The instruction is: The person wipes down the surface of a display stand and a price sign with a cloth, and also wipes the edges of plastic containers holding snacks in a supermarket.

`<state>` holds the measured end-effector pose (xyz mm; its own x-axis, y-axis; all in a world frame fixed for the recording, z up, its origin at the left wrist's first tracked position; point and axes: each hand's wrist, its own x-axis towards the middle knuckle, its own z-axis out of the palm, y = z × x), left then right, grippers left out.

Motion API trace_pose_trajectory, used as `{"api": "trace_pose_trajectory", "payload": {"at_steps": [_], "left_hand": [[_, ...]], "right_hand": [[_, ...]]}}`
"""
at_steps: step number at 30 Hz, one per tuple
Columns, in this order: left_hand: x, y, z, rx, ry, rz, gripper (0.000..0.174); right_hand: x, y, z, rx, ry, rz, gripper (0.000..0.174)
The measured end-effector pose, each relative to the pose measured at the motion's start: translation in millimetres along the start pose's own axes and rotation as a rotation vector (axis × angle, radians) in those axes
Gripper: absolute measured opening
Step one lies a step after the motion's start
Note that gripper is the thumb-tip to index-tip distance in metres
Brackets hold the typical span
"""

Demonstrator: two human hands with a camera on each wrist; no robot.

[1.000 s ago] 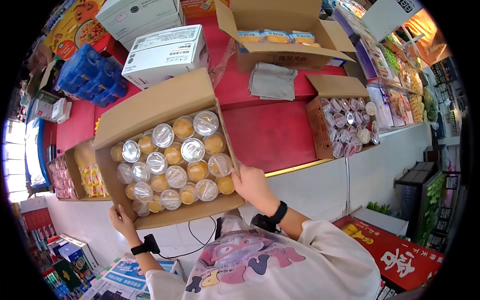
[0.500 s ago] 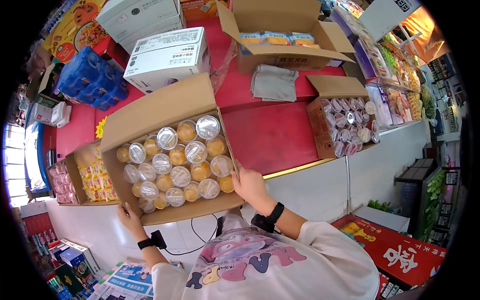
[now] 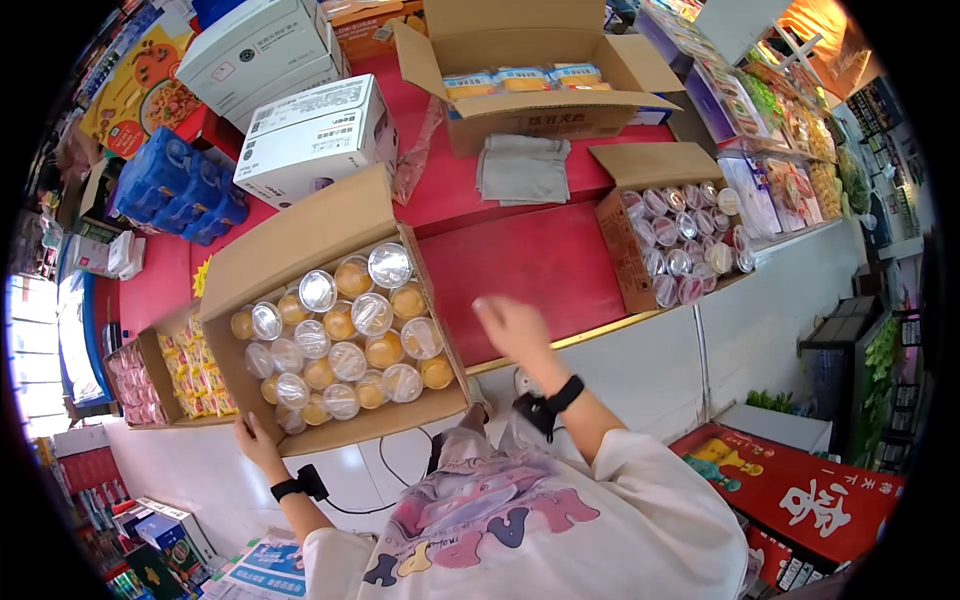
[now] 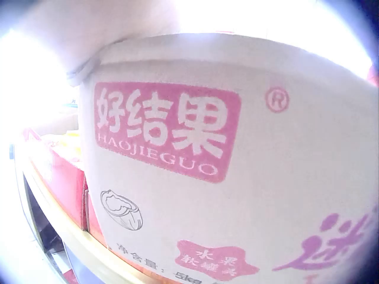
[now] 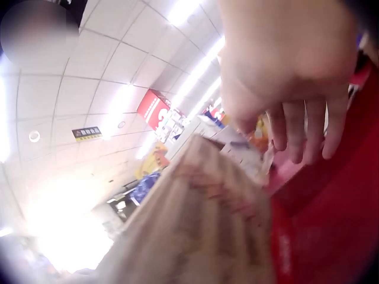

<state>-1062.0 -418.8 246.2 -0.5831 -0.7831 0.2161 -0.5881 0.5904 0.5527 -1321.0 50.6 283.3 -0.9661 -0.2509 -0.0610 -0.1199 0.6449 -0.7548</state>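
An opened carton [image 3: 240, 377] of lidded cups [image 3: 346, 362] with orange and clear contents stands at the counter's front edge, slightly turned. My left hand [image 3: 262, 447] holds its near left corner; in the left wrist view that hand [image 4: 100, 29] is at the top edge of the printed carton side [image 4: 284, 154]. My right hand [image 3: 517, 328] is off the carton, over the red counter to its right. In the right wrist view the right hand [image 5: 290, 71] hangs with fingers extended and nothing in them, beside the carton's side [image 5: 201, 219].
Right of the red counter [image 3: 530, 262] stands a carton of cups with reddish lids [image 3: 690, 240]. Behind are a grey cloth [image 3: 523, 170], a carton of packaged bread [image 3: 540, 118], white boxes [image 3: 315, 140] and blue canned packs [image 3: 180, 188]. Candy boxes [image 3: 195, 370] adjoin on the left.
My right hand has let go of the carton's right side and moved right, over the counter. The left hand stays on the near left corner. The head view has shifted a little.
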Motion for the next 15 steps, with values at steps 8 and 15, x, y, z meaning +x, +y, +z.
{"api": "trace_pose_trajectory", "payload": {"at_steps": [8,15], "left_hand": [[-5,10,5,-0.030,0.107,0.064,0.029],[-7,13,2,-0.015,0.064,0.029,0.027]], "right_hand": [[208,117,-48,-0.263,0.527,-0.144,0.064],[292,147,-80,-0.378,0.268,0.135,0.064]]}}
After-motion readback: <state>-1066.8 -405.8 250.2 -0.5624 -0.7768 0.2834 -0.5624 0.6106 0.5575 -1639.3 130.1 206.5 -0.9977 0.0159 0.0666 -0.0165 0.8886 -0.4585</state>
